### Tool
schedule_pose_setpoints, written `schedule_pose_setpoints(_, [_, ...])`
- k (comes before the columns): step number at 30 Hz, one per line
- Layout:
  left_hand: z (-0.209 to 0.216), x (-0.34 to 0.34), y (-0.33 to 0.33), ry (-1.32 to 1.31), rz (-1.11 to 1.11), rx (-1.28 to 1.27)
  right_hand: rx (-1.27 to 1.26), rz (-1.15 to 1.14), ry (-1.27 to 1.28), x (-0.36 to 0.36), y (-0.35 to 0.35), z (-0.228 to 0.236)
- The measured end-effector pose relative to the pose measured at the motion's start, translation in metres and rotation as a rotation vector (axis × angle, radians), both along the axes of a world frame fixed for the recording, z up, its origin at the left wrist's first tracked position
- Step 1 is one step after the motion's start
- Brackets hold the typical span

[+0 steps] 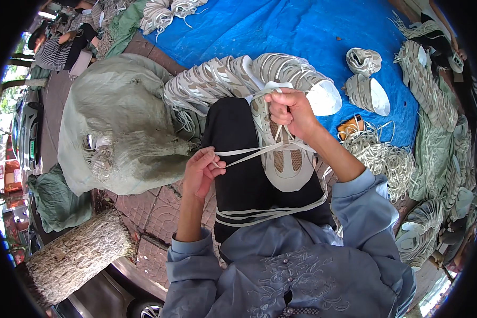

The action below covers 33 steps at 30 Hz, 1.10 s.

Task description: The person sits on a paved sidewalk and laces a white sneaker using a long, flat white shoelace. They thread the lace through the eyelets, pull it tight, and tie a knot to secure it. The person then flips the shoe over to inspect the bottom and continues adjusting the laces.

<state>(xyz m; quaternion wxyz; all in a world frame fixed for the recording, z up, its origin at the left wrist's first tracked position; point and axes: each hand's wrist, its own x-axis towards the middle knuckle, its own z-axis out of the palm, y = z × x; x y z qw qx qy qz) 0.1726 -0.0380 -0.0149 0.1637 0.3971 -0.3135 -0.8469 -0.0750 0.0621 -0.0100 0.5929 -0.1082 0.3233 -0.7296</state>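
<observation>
A beige shoe upper (287, 180) with brown mesh panels lies across my black-trousered lap, its toe toward me. My left hand (200, 170), to the left of the upper, is closed in a pinch on a cream shoelace (244, 153). The lace runs taut from those fingers across the front of the upper's lacing area. At the far end of the upper, my right hand (291, 112) is closed round another stretch of lace, near the tongue. Further loose laces (273, 213) lie in strands over my lap.
Stacked uppers (214, 82) rest beyond my knees, next to a bulging woven sack (119, 122). On the blue tarp (302, 32) are small bundles of uppers (363, 61). A heap of laces (389, 167) sits at right. A tree trunk (79, 254) stands lower left.
</observation>
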Motion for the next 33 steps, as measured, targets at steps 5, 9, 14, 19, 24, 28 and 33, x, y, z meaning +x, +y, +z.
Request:
schedule_pose_setpoints(5, [0.002,-0.008,-0.005,-0.088,-0.05,-0.059,-0.192,-0.009,-0.132,-0.02,-0.015,0.005])
schedule_pose_setpoints(9, [0.019,-0.029,-0.005,-0.351,-0.177,-0.545,-0.217,0.038,-0.141,-0.023,-0.027,0.005])
schedule_pose_setpoints(14, [0.042,-0.061,-0.004,-0.697,-0.303,-1.627,-0.33,0.031,-0.194,-0.024,-0.038,0.012])
schedule_pose_setpoints(19, [0.062,-0.081,0.056,-0.059,-0.464,-1.939,-0.222,0.021,-0.225,-0.017,-0.034,-0.02])
schedule_pose_setpoints(24, [0.013,-0.097,0.107,0.121,-0.78,-1.816,-0.174,0.062,-0.165,-0.023,-0.024,-0.015])
schedule_pose_setpoints(28, [-0.003,-0.08,0.109,0.139,-0.804,-1.813,-0.13,0.108,-0.056,-0.035,-0.038,-0.006])
schedule_pose_setpoints(33, [-0.008,-0.072,0.106,0.189,-0.786,-1.746,-0.222,0.052,0.024,-0.085,-0.072,0.01])
